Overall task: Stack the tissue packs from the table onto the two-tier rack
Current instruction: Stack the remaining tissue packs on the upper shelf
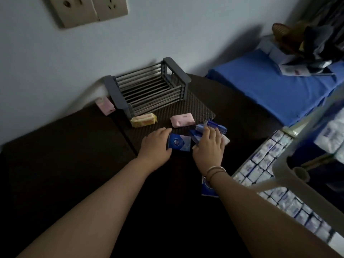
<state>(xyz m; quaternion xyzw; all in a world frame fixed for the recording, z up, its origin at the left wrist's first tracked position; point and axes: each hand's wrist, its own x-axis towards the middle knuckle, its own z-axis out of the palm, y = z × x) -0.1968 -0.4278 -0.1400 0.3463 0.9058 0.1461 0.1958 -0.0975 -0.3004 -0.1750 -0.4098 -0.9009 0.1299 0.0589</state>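
Observation:
A grey wire rack (pixel 149 88) stands empty at the back of the dark table (pixel 74 155), against the wall. My left hand (pixel 155 146) grips a dark blue tissue pack (pixel 179 143) by its left end. Just to the right, my right hand (pixel 210 146) lies over a small pile of blue packs (pixel 214 127), fingers curled on them. A yellow pack (pixel 143 120) sits right in front of the rack. A pink pack (pixel 182 119) lies to its right, and another pink pack (pixel 105 105) lies left of the rack. One more blue pack (pixel 207 187) shows under my right wrist.
A white crate (pixel 279 174) filled with several white-and-blue tissue packs sits at the right, beside the table. Behind it is a bed with a blue sheet (pixel 270 86) and clutter on top. A wall socket (pixel 87 10) is mounted above the rack.

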